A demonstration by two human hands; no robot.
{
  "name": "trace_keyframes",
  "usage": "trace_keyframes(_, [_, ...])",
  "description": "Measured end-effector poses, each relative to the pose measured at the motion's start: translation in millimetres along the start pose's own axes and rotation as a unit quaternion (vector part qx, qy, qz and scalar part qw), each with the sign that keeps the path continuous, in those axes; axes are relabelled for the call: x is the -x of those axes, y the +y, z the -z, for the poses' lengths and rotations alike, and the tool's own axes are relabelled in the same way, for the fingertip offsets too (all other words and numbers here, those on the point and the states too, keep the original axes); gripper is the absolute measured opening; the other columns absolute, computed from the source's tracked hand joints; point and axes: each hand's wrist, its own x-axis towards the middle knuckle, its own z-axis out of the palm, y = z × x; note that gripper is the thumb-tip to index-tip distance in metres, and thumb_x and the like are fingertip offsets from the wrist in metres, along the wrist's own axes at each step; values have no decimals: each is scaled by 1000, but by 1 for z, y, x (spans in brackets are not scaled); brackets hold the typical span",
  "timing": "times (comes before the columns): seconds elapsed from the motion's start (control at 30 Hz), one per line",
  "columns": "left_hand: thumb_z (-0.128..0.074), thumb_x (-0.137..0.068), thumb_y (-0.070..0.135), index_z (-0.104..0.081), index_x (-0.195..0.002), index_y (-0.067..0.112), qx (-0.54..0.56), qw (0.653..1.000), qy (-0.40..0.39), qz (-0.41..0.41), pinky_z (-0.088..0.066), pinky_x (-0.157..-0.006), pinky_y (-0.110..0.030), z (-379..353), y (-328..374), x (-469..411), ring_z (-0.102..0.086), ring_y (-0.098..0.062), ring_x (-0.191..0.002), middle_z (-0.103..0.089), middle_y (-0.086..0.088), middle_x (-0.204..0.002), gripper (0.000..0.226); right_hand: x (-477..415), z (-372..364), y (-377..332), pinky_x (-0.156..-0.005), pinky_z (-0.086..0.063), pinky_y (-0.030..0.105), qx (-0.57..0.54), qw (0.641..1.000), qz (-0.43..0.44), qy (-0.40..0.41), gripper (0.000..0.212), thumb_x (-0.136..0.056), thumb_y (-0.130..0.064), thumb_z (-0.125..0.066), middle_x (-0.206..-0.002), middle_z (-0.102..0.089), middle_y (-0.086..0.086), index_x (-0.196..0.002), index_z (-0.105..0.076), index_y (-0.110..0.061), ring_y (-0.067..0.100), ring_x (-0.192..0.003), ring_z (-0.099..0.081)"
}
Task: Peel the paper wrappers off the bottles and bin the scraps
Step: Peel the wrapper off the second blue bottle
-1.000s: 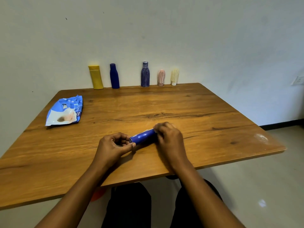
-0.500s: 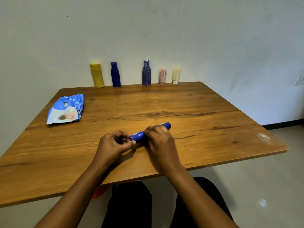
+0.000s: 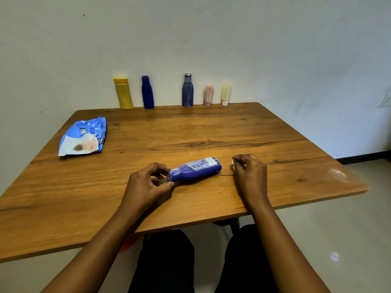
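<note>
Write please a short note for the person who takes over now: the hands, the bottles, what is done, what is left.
Left hand: pinches the neck of the blue bottle, which lies on the table.
Right hand: off the bottle, pinching what looks like a small white scrap; a thin strand runs from it to the bottle.
At the wall: yellow bottle and dark bottle look bare; striped bottle, pink bottle and cream bottle look wrapped.
Left: the white label on the blue bottle, the three wrapped ones, binning the scrap. No bin is in view.
</note>
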Motion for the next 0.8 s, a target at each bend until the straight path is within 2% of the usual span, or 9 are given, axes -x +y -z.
trace_keyframes(0.13, [-81,-71,18,-65,-103,32,-20,1000,-9,8,-51,-74,-19,-2,2,1,-63,-6,-88,-64,14,-94,38,6,3,-1,-76,-40,7,-48,998,-34,12,19,-87,-8,-64,-102,-68,-1,-105,-70,-12,2,-89,-59])
trace_keyframes(0.23, [-84,-69,21,-66,-104,32,-14,1000,-13,21,-47,-76,-15,-1,4,0,-59,1,-91,-63,18,-94,41,7,2,-4,-78,-42,9,-57,998,-31,8,19,-87,-9,-64,-103,-68,-1,-105,-70,-13,2,-90,-59])
trace_keyframes(0.33, [-84,-69,23,-67,-105,29,-15,999,-12,32,-46,-78,-15,-1,2,0,-58,3,-93,-65,14,-97,41,11,4,-7,-80,-45,13,-66,998,-21,13,19,-88,-12,-64,-105,-66,-3,-106,-70,-14,1,-92,-57])
trace_keyframes(0.4, [-83,-70,23,-68,-106,28,-16,999,-9,33,-45,-75,-13,-1,0,0,-58,5,-92,-66,12,-98,39,14,5,-10,-83,-48,16,-76,997,0,5,18,-88,-14,-64,-106,-65,-5,-105,-70,-15,-1,-94,-56])
trace_keyframes(0.57, [-83,-71,24,-68,-105,26,-12,999,-18,42,-45,-74,-12,-1,0,-2,-59,4,-90,-66,12,-97,37,28,-5,-27,-89,-42,10,-92,991,87,-49,18,-82,-5,-68,-110,-66,-2,-98,-72,-12,4,-102,-58])
trace_keyframes(0.7, [-84,-70,22,-70,-100,26,-3,999,-24,47,-48,-75,-17,-1,0,-4,-62,0,-89,-68,11,-94,33,41,-21,-49,-83,-38,8,-38,983,143,-107,21,-83,-5,-67,-106,-67,1,-102,-68,-14,2,-95,-54])
trace_keyframes(0.8, [-85,-67,19,-70,-92,24,10,999,-21,49,-50,-70,-17,-2,0,-4,-65,-1,-79,-70,9,-84,29,51,-33,-65,-80,-46,21,-28,978,167,-120,20,-86,-10,-64,-101,-66,2,-105,-65,-15,10,-93,-57])
